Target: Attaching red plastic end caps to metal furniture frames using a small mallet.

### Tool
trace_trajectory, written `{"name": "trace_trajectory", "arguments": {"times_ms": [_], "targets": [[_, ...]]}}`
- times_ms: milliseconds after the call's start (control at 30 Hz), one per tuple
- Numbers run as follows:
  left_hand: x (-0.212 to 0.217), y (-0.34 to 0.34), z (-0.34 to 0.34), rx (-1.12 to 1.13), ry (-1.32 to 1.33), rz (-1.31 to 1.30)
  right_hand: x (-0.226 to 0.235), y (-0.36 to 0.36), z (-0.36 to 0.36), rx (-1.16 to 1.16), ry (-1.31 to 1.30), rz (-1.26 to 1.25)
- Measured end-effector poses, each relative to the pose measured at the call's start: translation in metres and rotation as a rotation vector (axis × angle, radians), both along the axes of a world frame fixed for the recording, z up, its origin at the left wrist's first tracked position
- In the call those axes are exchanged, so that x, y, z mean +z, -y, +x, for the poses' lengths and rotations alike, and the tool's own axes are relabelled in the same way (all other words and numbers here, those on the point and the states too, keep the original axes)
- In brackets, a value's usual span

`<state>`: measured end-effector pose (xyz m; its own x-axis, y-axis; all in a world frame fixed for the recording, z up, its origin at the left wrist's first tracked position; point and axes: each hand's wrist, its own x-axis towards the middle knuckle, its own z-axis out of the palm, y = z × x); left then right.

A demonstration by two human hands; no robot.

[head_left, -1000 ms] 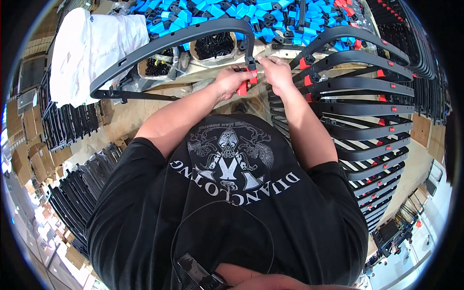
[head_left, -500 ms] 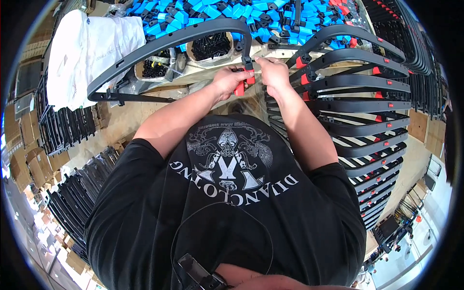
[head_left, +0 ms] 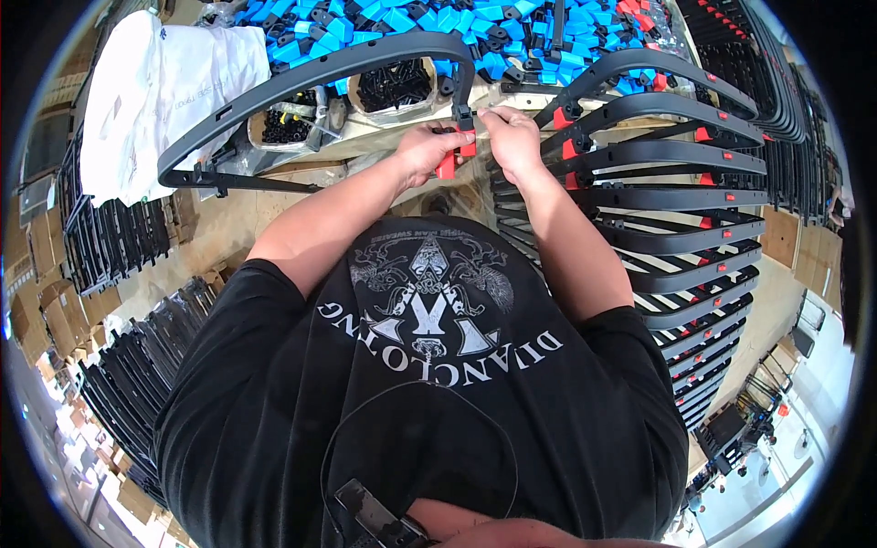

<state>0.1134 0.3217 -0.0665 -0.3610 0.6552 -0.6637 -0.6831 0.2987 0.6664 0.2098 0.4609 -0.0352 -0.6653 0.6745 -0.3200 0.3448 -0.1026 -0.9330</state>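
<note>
A long curved dark grey plastic frame (head_left: 301, 78) arches from the left across the workbench to my hands. My left hand (head_left: 427, 151) grips a small red plastic clip (head_left: 448, 164) at the frame's right end. My right hand (head_left: 512, 137) pinches that same end of the frame just beside the clip, fingers closed on it. Both hands touch at the frame's tip.
A stack of finished curved frames with red clips (head_left: 676, 210) fans out on the right. Blue plastic parts (head_left: 411, 23) fill the bench's far side, with tubs of black parts (head_left: 393, 87) and a white bag (head_left: 155, 91). Black frames (head_left: 119, 393) are stacked at left.
The hands and the frame's end have stayed at about the same spot; the red clip shifts slightly between my fingers against the frame tip.
</note>
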Motion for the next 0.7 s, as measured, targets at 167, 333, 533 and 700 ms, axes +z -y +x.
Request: {"name": "trace_trajectory", "arguments": {"times_ms": [167,333,533,700], "targets": [[0.001,0.001,0.002,0.022,0.009,0.038,-0.003,-0.003,0.001,0.078,0.030,0.147],[0.002,0.000,0.003,0.014,-0.015,0.041,0.008,-0.009,-0.014,0.072,0.224,0.048],[0.010,-0.003,0.006,-0.012,-0.060,0.008,-0.003,-0.028,-0.025,0.203,0.355,-0.212],[0.005,-0.002,0.003,-0.033,-0.039,-0.004,0.001,-0.026,-0.024,0.204,0.375,-0.366]]}}
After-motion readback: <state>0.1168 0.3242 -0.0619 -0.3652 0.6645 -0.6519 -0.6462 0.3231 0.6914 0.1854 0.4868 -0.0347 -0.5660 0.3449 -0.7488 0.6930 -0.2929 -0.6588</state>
